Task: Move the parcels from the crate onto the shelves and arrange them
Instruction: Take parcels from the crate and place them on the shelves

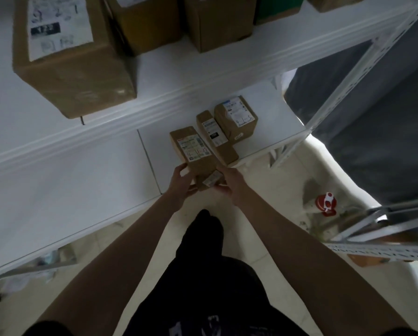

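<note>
Head view: both hands, left hand (179, 183) and right hand (223, 181), have fingers curled around a labelled cardboard parcel (193, 156) at the lower shelf's (82, 178) front edge, beside two other parcels (227, 127).

The parcels (193, 151) are matt brown cardboard with smooth white paper labels (195, 147). The shelf boards (57, 185) look smooth, white and matt; the perforated upright (363, 69) looks like painted metal. The floor (263, 202) is pale, faintly glossy tile.
</note>
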A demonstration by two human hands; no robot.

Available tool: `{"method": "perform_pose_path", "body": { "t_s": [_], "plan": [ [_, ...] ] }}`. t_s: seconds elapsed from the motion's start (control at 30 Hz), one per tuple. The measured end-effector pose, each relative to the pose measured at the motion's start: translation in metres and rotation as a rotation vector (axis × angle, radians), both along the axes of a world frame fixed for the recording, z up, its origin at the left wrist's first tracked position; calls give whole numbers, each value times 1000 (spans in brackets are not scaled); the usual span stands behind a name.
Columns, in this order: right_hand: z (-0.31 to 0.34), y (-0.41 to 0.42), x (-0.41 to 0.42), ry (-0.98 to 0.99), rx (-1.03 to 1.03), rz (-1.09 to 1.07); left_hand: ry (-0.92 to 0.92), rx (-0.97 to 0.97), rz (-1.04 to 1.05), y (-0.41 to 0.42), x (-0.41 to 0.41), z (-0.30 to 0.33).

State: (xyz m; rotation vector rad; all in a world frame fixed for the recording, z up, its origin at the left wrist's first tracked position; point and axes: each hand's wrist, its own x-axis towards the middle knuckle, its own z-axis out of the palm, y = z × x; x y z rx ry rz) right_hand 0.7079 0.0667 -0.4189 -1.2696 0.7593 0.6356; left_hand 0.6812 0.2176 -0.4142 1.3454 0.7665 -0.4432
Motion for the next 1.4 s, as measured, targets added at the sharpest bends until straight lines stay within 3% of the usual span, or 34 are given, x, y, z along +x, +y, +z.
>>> {"method": "perform_pose_path", "body": {
  "t_s": [0.33, 0.53, 0.63, 0.7, 0.9, 1.1, 1.27, 1.4],
  "plan": [
    [-88, 31, 84, -9, -17, 69, 38, 58, -37, 24, 82, -91],
    [-86, 39, 103, 29, 5, 139, 22, 17, -124, 39, 107, -97],
    [-59, 31, 93, -2, -83, 253, 45, 74, -183, 44, 96, -78],
    [-37, 23, 82, -53, -194, 452, 86, 130, -242, 45, 86, -56],
    [46, 0, 40, -253, -490, 913, 41, 555, -632, 34, 40, 34],
    [124, -4, -8, -482, -699, 1295, -41, 853, -791, 32, -35, 116],
    [179, 25, -51, -664, -848, 1482, 18, 958, -801, 48, -104, 173],
    [224, 76, -93, -741, -851, 1647, 99, 1048, -714, 82, -167, 215]
  ]
}}
